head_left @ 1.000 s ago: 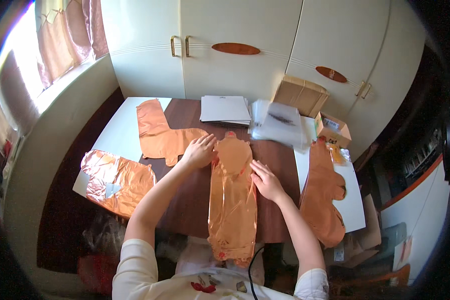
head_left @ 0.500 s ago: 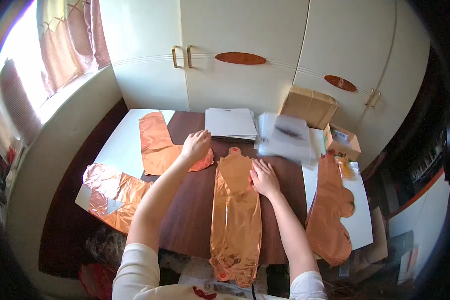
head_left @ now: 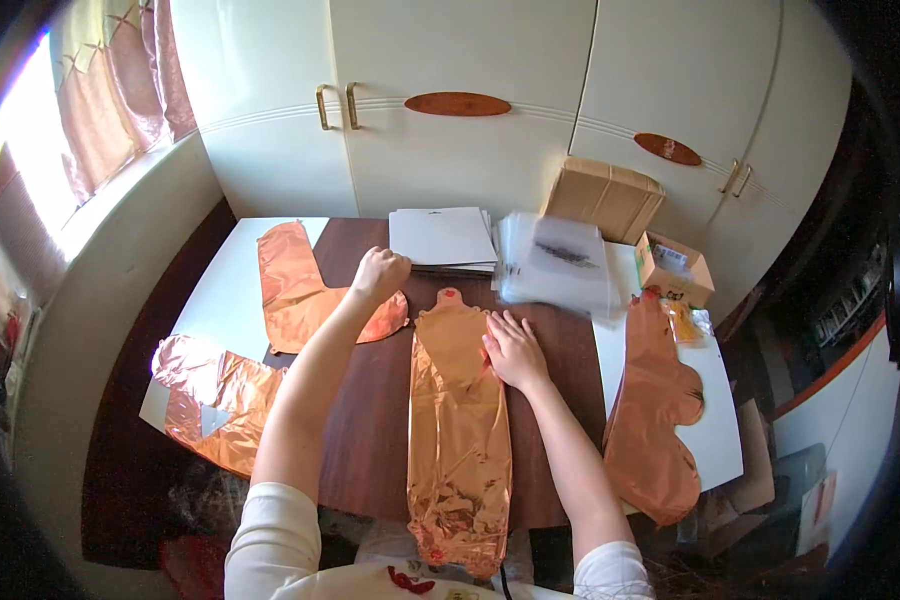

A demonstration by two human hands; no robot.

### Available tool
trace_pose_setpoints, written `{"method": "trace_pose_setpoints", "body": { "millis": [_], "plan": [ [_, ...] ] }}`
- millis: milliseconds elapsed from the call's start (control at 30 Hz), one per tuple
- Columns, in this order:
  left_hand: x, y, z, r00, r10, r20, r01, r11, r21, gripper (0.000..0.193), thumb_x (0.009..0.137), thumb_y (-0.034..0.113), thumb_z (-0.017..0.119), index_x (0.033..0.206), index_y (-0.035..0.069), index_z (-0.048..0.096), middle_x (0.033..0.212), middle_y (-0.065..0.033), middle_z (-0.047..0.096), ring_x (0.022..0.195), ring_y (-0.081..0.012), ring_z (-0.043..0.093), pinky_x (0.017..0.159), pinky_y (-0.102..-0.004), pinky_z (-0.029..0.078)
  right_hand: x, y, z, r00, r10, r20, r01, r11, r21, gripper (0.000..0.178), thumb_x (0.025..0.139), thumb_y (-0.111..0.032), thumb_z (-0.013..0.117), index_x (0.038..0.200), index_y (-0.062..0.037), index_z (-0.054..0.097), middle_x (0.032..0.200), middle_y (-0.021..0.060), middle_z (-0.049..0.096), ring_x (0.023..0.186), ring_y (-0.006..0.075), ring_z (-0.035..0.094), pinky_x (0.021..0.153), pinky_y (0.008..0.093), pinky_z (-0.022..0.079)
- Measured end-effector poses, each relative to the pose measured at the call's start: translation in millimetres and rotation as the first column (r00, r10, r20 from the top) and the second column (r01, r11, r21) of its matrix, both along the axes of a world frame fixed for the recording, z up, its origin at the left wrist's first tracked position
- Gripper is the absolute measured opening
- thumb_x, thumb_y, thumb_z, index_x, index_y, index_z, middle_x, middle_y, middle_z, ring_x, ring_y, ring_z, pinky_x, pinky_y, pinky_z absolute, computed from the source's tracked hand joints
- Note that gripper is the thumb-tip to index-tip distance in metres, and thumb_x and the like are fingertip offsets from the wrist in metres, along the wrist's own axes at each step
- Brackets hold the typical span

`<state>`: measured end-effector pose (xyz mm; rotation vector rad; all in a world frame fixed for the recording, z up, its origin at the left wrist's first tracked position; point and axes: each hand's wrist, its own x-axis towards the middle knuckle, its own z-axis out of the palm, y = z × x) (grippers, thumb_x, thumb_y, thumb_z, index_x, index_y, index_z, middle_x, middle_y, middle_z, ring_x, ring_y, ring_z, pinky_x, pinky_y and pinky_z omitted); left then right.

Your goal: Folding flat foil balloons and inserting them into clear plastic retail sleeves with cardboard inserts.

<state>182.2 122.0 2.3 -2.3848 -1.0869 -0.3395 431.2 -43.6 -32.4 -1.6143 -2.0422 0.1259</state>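
Observation:
A long, flat copper foil balloon (head_left: 460, 400) lies lengthwise in front of me, its near end hanging over the table's edge. My right hand (head_left: 515, 350) rests flat with fingers spread on its upper right edge. My left hand (head_left: 380, 273) is raised near the white cards, fingers curled together; whatever they hold is hidden. Below that hand and wrist lies an L-shaped copper foil balloon (head_left: 290, 290), partly covered by my forearm. Another crinkled foil balloon (head_left: 230, 405) is at the near left, partly behind my left arm. To the right lies a wavy-edged foil balloon (head_left: 660, 420).
At the back are a stack of white cards (head_left: 440, 236) and a pile of clear plastic sleeves (head_left: 555, 265). A closed cardboard box (head_left: 605, 195), a small open box (head_left: 675, 268) and a yellow packet (head_left: 682, 322) stand at the right. White cabinets (head_left: 470, 50) line the far side.
The whole view has shifted slightly, so the table things sit further left in it. My right hand stays on the long balloon, and my left hand remains curled near the cards.

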Motion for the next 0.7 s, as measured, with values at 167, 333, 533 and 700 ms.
{"method": "trace_pose_setpoints", "body": {
  "millis": [167, 333, 533, 700],
  "plan": [
    [-4.3, 1.4, 7.5, 0.993, -0.064, 0.094, 0.067, 0.997, -0.023, 0.006, 0.074, 0.017, 0.057, 0.076, 0.012, 0.057, 0.07, -0.0035, 0.06, 0.071, -0.0235, 0.061, 0.063, -0.0382, 0.047, -1.7, 0.5, -2.4, 0.999, 0.0, -0.036, 0.001, 1.0, 0.027, 0.047, 0.093, -0.033, 0.043, 0.127, -0.0009, 0.048, 0.132, 0.0152, 0.048, 0.128, 0.0306, 0.039, 0.108, 0.0467, 0.025],
    [-6.3, -26.4, 32.1, 0.956, -0.155, 0.249, 0.124, 0.983, 0.134, 0.005, 0.074, 0.014, 0.056, 0.077, 0.01, 0.054, 0.077, -0.0045, 0.061, 0.07, -0.025, 0.062, 0.063, -0.0378, 0.049, 1.5, 2.8, -4.6, 0.959, 0.015, -0.285, 0.03, 0.988, 0.153, 0.044, 0.091, -0.026, 0.05, 0.126, 0.0002, 0.048, 0.129, 0.0206, 0.049, 0.124, 0.0354, 0.041, 0.105, 0.0468, 0.029],
    [-6.7, -112.3, 60.5, 0.853, -0.456, 0.253, 0.373, 0.873, 0.315, 0.008, 0.074, 0.011, 0.062, 0.078, 0.007, 0.057, 0.093, -0.0058, 0.065, 0.078, -0.0206, 0.064, 0.063, -0.0337, 0.052, 21.7, 0.3, -14.2, 0.551, 0.071, -0.831, 0.171, 0.966, 0.196, 0.057, 0.094, -0.033, 0.043, 0.138, -0.0012, 0.025, 0.131, 0.019, 0.042, 0.106, 0.0273, 0.052, 0.091, 0.0367, 0.042],
    [-35.5, -184.3, 43.8, 0.81, -0.577, 0.103, 0.52, 0.788, 0.329, 0.011, 0.071, 0.009, 0.064, 0.08, 0.005, 0.06, 0.098, -0.0112, 0.065, 0.081, -0.0199, 0.064, 0.057, -0.0293, 0.052, 7.5, -55.4, 41.7, -0.213, -0.272, -0.938, -0.293, 0.934, -0.205, 0.071, 0.09, -0.041, 0.052, 0.142, -0.0103, 0.014, 0.134, 0.0141, 0.039, 0.088, 0.018, 0.059, 0.073, 0.0338, 0.052]
  ]
}}
